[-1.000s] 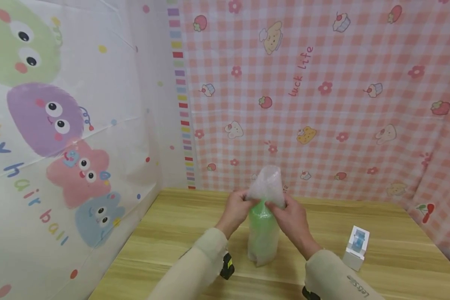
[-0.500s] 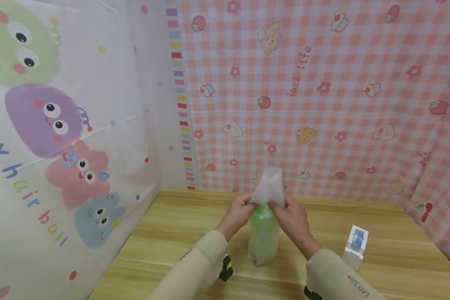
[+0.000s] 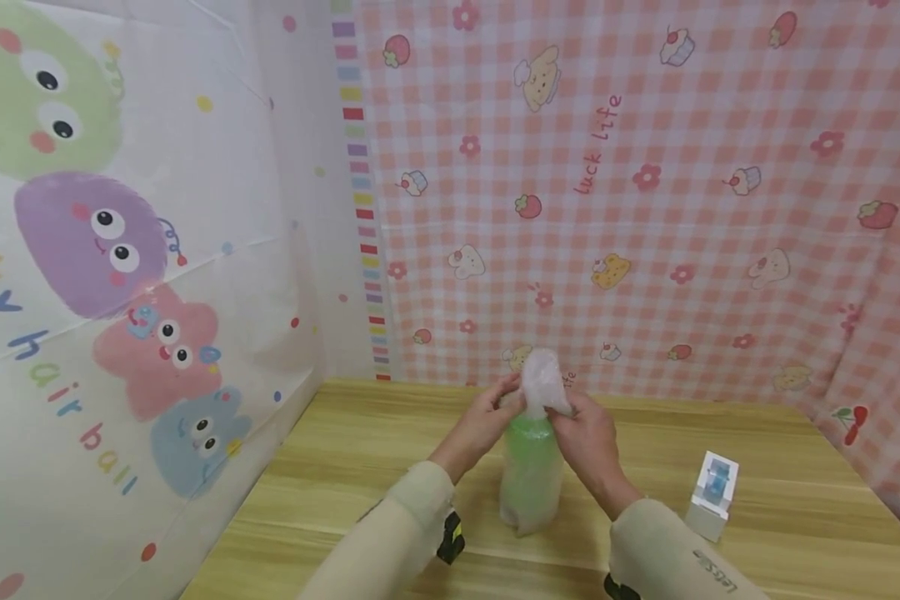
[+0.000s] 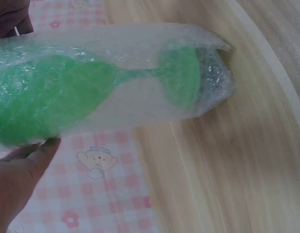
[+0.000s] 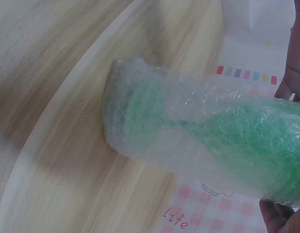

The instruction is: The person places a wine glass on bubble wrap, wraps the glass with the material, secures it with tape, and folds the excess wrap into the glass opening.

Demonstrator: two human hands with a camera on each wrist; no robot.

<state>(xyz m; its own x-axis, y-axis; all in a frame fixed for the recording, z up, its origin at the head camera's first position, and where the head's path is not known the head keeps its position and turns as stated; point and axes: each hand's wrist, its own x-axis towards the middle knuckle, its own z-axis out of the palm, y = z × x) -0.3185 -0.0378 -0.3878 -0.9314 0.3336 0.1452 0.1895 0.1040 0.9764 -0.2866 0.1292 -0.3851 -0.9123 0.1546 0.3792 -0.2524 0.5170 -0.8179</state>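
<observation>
A green stemmed glass (image 4: pixel 67 90) stands upright on the table, wrapped in a sleeve of bubble wrap (image 3: pixel 527 504). Through the clear sleeve the bowl, thin stem and round foot show in both wrist views. Above the bowl, the loose top of the wrap is gathered into a narrow upright flap (image 3: pixel 543 379). My left hand (image 3: pixel 482 423) pinches this upper part from the left side, its fingers partly hidden behind the plastic. On the opposite side my right hand (image 3: pixel 591 433) grips the wrap between thumb and fingers. The glass's rim is hidden under the wrap.
To the right on the wooden table (image 3: pixel 330 492) stands a small white box (image 3: pixel 712 500) with a blue item in its top. A pink checked cloth (image 3: pixel 645 250) hangs behind the table, and a white cartoon-printed cloth (image 3: pixel 270 208) hangs on the left.
The wrap's top has become lower and narrower, with its flap folding inward. My left fingers have moved up along it. The wrapped glass has shifted slightly right; my right hand has barely moved.
</observation>
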